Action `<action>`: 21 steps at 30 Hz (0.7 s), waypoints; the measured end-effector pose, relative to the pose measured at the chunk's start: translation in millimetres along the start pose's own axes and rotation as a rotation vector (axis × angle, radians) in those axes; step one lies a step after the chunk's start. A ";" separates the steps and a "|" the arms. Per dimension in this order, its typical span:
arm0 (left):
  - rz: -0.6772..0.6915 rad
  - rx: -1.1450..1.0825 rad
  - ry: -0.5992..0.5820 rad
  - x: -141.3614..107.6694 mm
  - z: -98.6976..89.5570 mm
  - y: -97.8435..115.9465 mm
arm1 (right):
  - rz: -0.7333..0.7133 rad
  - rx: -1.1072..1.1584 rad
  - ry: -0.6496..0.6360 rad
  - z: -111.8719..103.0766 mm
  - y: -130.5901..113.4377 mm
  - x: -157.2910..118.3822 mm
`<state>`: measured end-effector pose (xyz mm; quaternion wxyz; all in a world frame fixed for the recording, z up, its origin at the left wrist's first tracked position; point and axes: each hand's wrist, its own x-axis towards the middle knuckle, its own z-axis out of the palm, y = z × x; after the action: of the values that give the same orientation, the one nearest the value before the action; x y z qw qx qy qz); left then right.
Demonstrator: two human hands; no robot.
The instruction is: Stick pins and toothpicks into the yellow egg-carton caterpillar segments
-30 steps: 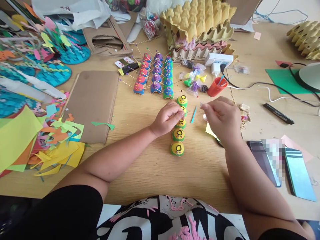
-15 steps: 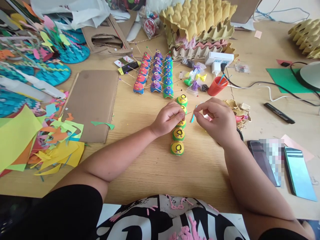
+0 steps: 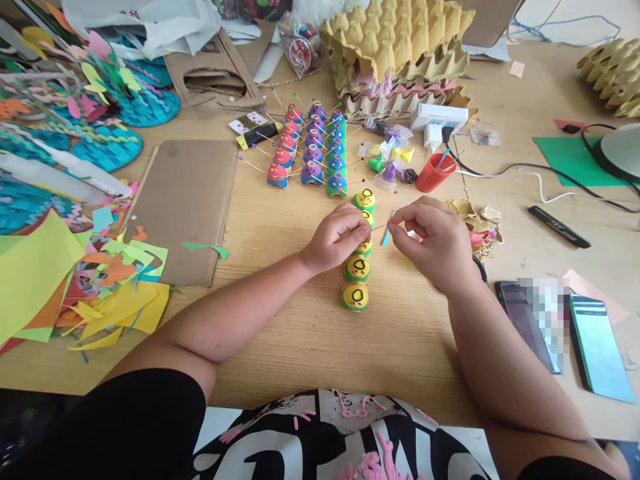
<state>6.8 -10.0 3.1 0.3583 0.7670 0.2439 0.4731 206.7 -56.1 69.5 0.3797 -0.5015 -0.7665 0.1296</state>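
Note:
A thin toothpick [image 3: 380, 227] spans the small gap between my two hands. My left hand [image 3: 338, 238] is closed, pinching one end with thumb and fingertips. The other end is at the pinched fingertips of my right hand [image 3: 434, 241]. Beneath the left fingers runs a yellow-and-green egg-carton caterpillar [image 3: 357, 270] with black rings and small dots on its humps; the hand covers part of its middle. Beyond it stand a red-and-blue caterpillar [image 3: 283, 157], a purple-and-blue caterpillar [image 3: 313, 153] and a blue-and-green caterpillar [image 3: 337, 163], with thin sticks poking out sideways.
Cardboard [image 3: 185, 207] and paper scraps [image 3: 115, 307] lie left. Behind are stacked egg trays [image 3: 395, 40], clay packets [image 3: 393, 157], a red cup [image 3: 433, 175] and a power strip [image 3: 440, 116]. On the right are a black marker [image 3: 559, 227] and a phone [image 3: 600, 347].

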 end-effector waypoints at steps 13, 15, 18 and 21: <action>-0.008 -0.004 0.022 0.7 -0.5 -0.4 | 0.099 0.205 0.219 0.3 16.8 -5.9; -0.009 0.000 0.032 0.4 -0.7 -1.0 | 0.098 0.157 0.203 1.5 17.9 -5.2; -0.005 0.002 0.035 -0.4 -1.3 -1.5 | 0.042 0.043 0.084 3.7 13.6 -2.2; -0.001 -0.001 0.029 -0.8 -1.6 -1.7 | -0.037 -0.009 0.020 4.6 7.0 -0.2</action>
<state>4.9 -9.0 1.7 0.3552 0.7598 0.2491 0.4841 208.2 -52.2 62.3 0.3876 -0.4904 -0.7722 0.1139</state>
